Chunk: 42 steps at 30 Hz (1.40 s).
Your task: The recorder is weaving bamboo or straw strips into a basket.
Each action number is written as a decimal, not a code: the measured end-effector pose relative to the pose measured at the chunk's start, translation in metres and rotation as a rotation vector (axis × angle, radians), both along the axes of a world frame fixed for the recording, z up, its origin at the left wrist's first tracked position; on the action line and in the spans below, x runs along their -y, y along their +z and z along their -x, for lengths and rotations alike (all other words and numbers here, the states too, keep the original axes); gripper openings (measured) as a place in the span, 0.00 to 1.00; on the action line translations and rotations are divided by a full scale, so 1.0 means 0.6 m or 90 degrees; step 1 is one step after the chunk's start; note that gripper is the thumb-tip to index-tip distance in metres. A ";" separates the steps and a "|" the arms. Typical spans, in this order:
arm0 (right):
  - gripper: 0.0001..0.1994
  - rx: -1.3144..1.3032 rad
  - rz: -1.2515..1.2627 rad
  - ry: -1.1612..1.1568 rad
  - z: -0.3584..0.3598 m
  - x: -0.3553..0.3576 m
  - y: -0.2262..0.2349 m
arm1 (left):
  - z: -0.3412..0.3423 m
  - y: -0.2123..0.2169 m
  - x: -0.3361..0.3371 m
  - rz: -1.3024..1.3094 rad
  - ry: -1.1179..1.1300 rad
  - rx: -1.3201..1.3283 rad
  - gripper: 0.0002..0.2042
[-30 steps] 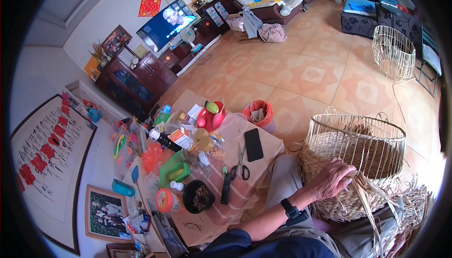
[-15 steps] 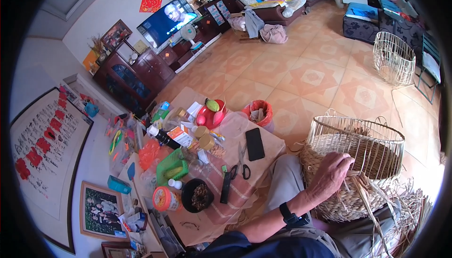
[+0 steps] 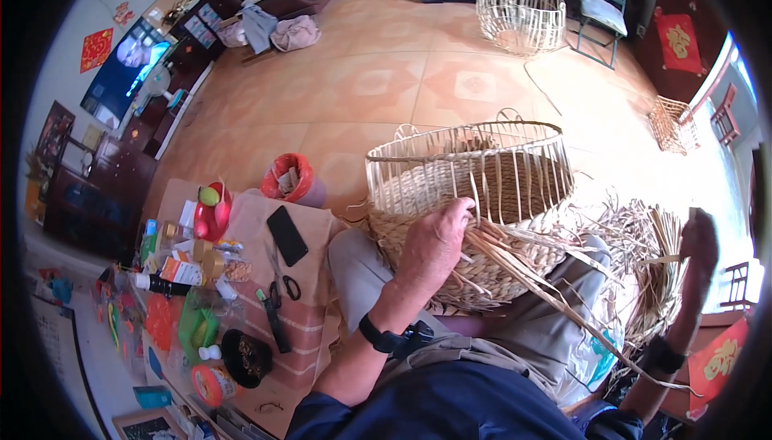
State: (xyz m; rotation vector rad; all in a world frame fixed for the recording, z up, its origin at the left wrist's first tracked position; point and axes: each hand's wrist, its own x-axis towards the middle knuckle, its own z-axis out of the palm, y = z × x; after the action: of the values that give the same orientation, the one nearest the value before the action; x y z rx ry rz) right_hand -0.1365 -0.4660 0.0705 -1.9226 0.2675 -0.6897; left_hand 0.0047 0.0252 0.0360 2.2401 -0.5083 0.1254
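Observation:
A half-woven straw basket rests on my lap, its upper rim held up by bare pale upright ribs. My left hand is closed at the basket's near side, pinching straw strands where the weave meets the ribs. Long loose strands trail from there toward the lower right. Out to the right, my right hand is raised beside a bundle of dried straw. That hand is dark and slightly blurred, with its fingers curled; a pale strand reaches toward it, but what it grips is unclear.
To the left, a cloth-covered table carries scissors, a black phone, a dark bowl and several jars. A red-lined bin stands behind it. Farther off are a bare basket frame and a folding chair.
My view has swung right, so the basket sits nearer the middle. My right hand and forearm now show at the right. My left hand stays at the basket's weave.

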 end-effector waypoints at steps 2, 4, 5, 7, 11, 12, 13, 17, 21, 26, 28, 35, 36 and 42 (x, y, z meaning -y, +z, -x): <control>0.13 -0.127 -0.030 0.080 -0.028 -0.178 0.026 | 0.003 -0.001 -0.003 -0.027 0.010 -0.044 0.10; 0.11 -0.198 0.181 0.186 -0.061 -0.316 0.081 | 0.000 -0.001 -0.015 -0.004 -0.034 -0.037 0.09; 0.11 -0.185 0.195 0.205 -0.070 -0.341 0.071 | -0.001 0.007 -0.013 -0.015 -0.027 -0.056 0.08; 0.09 -0.207 0.185 0.226 -0.079 -0.376 0.066 | -0.010 0.026 -0.006 -0.025 -0.034 -0.094 0.07; 0.07 -0.178 0.229 0.230 -0.095 -0.409 0.053 | -0.022 0.027 0.001 -0.030 -0.040 -0.106 0.05; 0.07 -0.156 0.224 0.220 -0.098 -0.420 0.051 | -0.022 0.027 0.000 -0.035 -0.041 -0.093 0.05; 0.07 -0.154 0.225 0.221 -0.102 -0.427 0.051 | -0.020 0.027 0.000 -0.035 -0.039 -0.091 0.05; 0.05 -0.175 0.291 0.200 -0.109 -0.450 0.056 | -0.015 0.025 0.008 -0.042 0.005 -0.097 0.11; 0.05 -0.179 0.317 0.181 -0.102 -0.451 0.062 | -0.012 0.020 0.005 -0.006 -0.006 -0.089 0.21; 0.04 -0.161 0.367 0.207 -0.107 -0.469 0.060 | -0.011 0.029 0.005 -0.059 -0.008 -0.107 0.23; 0.05 -0.144 0.375 0.221 -0.115 -0.479 0.057 | -0.016 0.018 0.004 -0.049 -0.012 -0.095 0.23; 0.06 -0.204 0.226 0.252 -0.125 -0.467 0.019 | -0.017 0.016 -0.008 -0.025 -0.028 -0.061 0.21; 0.06 -0.193 0.219 0.269 -0.124 -0.472 0.014 | -0.017 0.016 -0.015 -0.035 -0.011 -0.055 0.21; 0.05 -0.188 0.238 0.204 -0.089 -0.465 0.012 | -0.021 -0.017 0.011 0.042 -0.083 0.032 0.12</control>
State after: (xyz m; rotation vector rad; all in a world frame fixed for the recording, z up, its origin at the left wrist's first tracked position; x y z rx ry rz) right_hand -0.0832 -0.1868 0.0779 -2.3592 0.0066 -0.2506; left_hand 0.0171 0.0185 0.0260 2.1373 -0.6669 0.1301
